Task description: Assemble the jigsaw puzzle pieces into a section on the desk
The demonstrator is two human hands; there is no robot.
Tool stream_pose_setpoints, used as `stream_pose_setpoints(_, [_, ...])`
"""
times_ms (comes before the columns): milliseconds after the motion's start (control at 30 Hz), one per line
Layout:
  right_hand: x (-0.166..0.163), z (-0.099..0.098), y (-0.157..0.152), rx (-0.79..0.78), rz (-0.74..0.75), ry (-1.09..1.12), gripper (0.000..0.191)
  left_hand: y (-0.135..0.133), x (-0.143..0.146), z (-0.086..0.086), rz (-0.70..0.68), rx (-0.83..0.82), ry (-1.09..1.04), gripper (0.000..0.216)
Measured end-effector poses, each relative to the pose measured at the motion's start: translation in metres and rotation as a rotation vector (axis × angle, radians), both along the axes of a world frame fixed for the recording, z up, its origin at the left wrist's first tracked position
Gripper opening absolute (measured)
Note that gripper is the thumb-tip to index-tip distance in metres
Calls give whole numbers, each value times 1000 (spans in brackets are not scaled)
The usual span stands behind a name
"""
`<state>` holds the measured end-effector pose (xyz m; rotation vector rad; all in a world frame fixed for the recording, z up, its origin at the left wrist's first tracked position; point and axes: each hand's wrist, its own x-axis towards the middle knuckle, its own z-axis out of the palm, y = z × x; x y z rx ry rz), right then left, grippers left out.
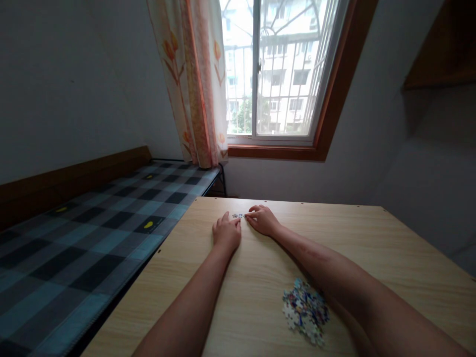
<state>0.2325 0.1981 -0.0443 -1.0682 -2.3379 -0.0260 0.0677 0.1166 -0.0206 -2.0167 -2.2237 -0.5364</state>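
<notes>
Several small jigsaw pieces (237,215) lie in a short row near the far edge of the wooden table (334,218). My left hand (226,232) rests on the tabletop just left of and below them, fingers apart, its thumb side touching the nearest pieces. From the right, my right hand (263,220) reaches to the row's end, its thumb and fingertips pinched on a tiny puzzle piece. A loose heap of mixed puzzle pieces (305,311) sits closer to me, beside my right forearm. Some of those pieces show their pale backs.
Left of the table stands a bed with a checkered cover (122,238). Beyond the far edge are a flowered curtain (201,84) and a barred window (284,84). A wooden cabinet or shelf (442,54) hangs at the upper right.
</notes>
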Motion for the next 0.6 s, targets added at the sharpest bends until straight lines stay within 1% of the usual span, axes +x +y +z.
stream_pose_setpoints(600, [0, 3, -2, -12, 13, -3, 25, 1, 0, -2, 2, 9, -19, 33])
